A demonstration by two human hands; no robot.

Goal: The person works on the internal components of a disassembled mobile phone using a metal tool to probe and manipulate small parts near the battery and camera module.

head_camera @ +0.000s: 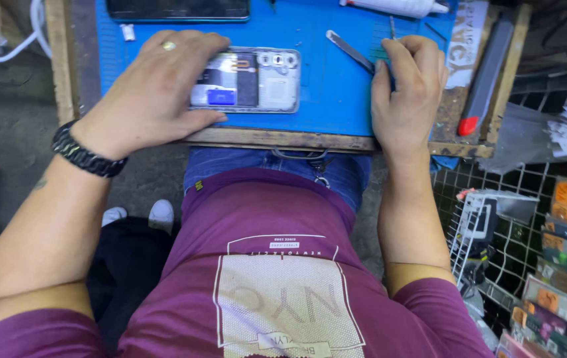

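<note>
From the head view, looking straight down over a maroon shirt, the left hand [154, 89] lies spread over an opened phone [247, 79] with its back cover off, fingers and thumb pressing on its left half so that it stays flat on the blue mat [323, 86] covering the wooden counter [283, 139]. The phone sits near the mat's front edge, its camera cluster and inner boards exposed on the side the hand leaves uncovered. The right hand [406, 89] is curled closed around a thin tool [392, 28], of which only a fine metal tip shows above the knuckles; what kind of tool it is cannot be told. A flat metal pry blade [350, 50] lies on the mat between the two hands, apart from the phone. A red-tipped dark bar [486, 79] rests at the counter's right edge. The step in hand looks like work on the open interior: the phone is steadied, the tool is ready but off to the side. The next move would call for bringing that fine tip across to the exposed half with a light, steady touch, while the left hand keeps the phone from sliding.
</note>
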